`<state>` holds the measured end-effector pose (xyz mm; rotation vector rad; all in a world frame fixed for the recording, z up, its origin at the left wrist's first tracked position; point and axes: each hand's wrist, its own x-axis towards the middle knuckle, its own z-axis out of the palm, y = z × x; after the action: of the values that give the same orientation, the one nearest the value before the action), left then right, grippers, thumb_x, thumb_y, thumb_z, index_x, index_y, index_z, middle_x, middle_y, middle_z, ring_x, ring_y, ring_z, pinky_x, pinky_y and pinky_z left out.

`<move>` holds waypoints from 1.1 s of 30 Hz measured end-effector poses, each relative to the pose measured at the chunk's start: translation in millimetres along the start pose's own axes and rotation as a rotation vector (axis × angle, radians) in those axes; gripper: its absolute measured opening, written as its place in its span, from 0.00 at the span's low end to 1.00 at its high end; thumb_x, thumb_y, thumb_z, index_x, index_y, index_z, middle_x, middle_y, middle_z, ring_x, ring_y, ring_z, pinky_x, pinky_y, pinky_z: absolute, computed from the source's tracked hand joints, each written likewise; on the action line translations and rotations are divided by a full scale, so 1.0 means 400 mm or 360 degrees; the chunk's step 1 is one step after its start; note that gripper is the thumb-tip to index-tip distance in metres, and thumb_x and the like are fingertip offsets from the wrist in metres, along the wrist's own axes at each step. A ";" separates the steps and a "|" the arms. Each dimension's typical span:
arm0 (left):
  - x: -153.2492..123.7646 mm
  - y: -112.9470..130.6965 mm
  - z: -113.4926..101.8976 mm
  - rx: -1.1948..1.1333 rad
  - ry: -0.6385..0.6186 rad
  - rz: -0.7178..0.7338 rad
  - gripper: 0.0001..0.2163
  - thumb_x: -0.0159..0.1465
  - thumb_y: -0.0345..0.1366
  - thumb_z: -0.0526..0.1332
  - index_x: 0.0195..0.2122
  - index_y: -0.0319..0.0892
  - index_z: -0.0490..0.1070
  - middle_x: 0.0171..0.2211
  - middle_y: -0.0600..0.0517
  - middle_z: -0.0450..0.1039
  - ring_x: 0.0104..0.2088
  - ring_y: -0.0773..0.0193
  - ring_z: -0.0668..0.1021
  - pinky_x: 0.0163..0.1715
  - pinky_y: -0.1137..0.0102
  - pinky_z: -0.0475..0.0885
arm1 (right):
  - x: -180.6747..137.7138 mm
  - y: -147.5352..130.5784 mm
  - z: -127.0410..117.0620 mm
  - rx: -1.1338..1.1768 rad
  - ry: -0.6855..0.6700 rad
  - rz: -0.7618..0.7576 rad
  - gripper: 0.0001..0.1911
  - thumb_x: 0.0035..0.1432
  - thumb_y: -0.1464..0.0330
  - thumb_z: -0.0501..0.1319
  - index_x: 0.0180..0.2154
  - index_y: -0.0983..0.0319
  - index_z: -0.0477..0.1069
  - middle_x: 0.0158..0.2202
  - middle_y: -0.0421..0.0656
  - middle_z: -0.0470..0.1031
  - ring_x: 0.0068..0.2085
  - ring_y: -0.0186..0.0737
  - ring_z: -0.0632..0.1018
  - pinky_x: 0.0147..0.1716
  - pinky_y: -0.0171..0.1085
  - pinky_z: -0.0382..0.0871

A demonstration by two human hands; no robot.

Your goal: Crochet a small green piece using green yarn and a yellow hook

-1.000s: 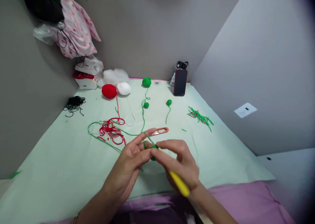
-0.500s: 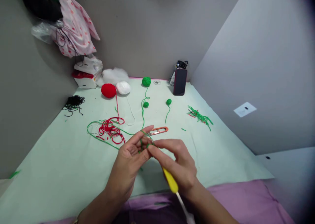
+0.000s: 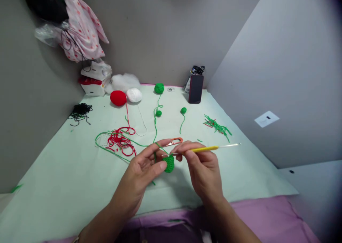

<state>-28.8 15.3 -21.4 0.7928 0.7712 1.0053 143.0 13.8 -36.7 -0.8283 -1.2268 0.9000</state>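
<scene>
Between the thumb and fingers of my left hand [image 3: 141, 168] is a small green crochet piece [image 3: 169, 164], its stitches visible on the side. Green yarn runs over my raised left index finger and down to the piece. My right hand [image 3: 204, 168] pinches a crochet hook [image 3: 205, 149] by its yellow grip, held nearly level. The hook's metal tip lies at the top edge of the green piece, while its other thin metal end points right. Just behind my fingertips lies an orange-handled snip or cutter [image 3: 176, 140], partly covered by my left index finger.
Tangled red yarn [image 3: 120, 139] lies left of my hands, black yarn [image 3: 80, 111] farther left. Toward the back are a red ball [image 3: 118, 98], a white ball [image 3: 134, 95], a green yarn ball [image 3: 159, 88] and a phone [image 3: 196, 89]. Green scraps [image 3: 217, 126] lie right.
My right hand has turned the crochet hook from pointing down toward me to nearly level. The green crochet piece, mostly hidden before, now shows beside my left thumb.
</scene>
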 end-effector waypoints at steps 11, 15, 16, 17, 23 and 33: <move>0.009 0.004 -0.018 0.0235 0.0075 0.0161 0.14 0.62 0.36 0.76 0.49 0.55 0.88 0.35 0.54 0.74 0.39 0.63 0.74 0.44 0.69 0.70 | 0.002 -0.018 -0.012 -0.0021 -0.0108 0.0027 0.12 0.75 0.61 0.63 0.40 0.59 0.81 0.36 0.44 0.85 0.35 0.40 0.84 0.38 0.40 0.82; 0.009 0.001 -0.019 0.0323 0.0098 0.0194 0.16 0.64 0.33 0.74 0.52 0.55 0.86 0.35 0.55 0.75 0.39 0.63 0.76 0.44 0.70 0.71 | -0.009 -0.037 -0.014 -0.0388 -0.0167 -0.0280 0.10 0.77 0.67 0.59 0.44 0.58 0.80 0.37 0.44 0.85 0.37 0.42 0.85 0.40 0.42 0.82; 0.009 0.001 -0.017 0.0343 0.0119 0.0204 0.16 0.64 0.32 0.74 0.52 0.55 0.86 0.35 0.55 0.75 0.38 0.63 0.76 0.45 0.69 0.72 | -0.010 -0.040 -0.014 -0.0496 -0.0210 -0.0388 0.11 0.77 0.69 0.58 0.46 0.57 0.80 0.38 0.45 0.86 0.39 0.42 0.85 0.40 0.43 0.82; 0.008 0.000 -0.015 0.0365 0.0155 0.0220 0.17 0.63 0.32 0.74 0.52 0.54 0.86 0.35 0.55 0.75 0.38 0.63 0.76 0.46 0.69 0.72 | -0.012 -0.042 -0.014 -0.0608 -0.0263 -0.0502 0.11 0.77 0.70 0.57 0.47 0.57 0.79 0.39 0.45 0.86 0.39 0.42 0.85 0.41 0.43 0.82; 0.007 -0.003 0.003 0.0163 0.0316 0.0220 0.24 0.55 0.30 0.79 0.53 0.51 0.85 0.34 0.56 0.75 0.39 0.63 0.77 0.45 0.71 0.74 | -0.019 -0.016 -0.008 -0.1293 -0.0399 -0.1088 0.16 0.69 0.77 0.64 0.54 0.55 0.80 0.43 0.47 0.87 0.41 0.46 0.87 0.40 0.43 0.84; 0.017 0.013 -0.019 -0.0223 0.0081 -0.0108 0.22 0.55 0.37 0.80 0.52 0.49 0.87 0.35 0.54 0.76 0.37 0.66 0.74 0.42 0.73 0.71 | -0.011 -0.029 -0.001 -0.0338 -0.0058 -0.0375 0.10 0.75 0.67 0.62 0.45 0.55 0.84 0.34 0.44 0.84 0.36 0.43 0.83 0.36 0.42 0.81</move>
<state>-35.1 25.0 -22.2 0.6184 0.7577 1.0106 144.4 5.1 -28.1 -0.8167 -1.4357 0.6038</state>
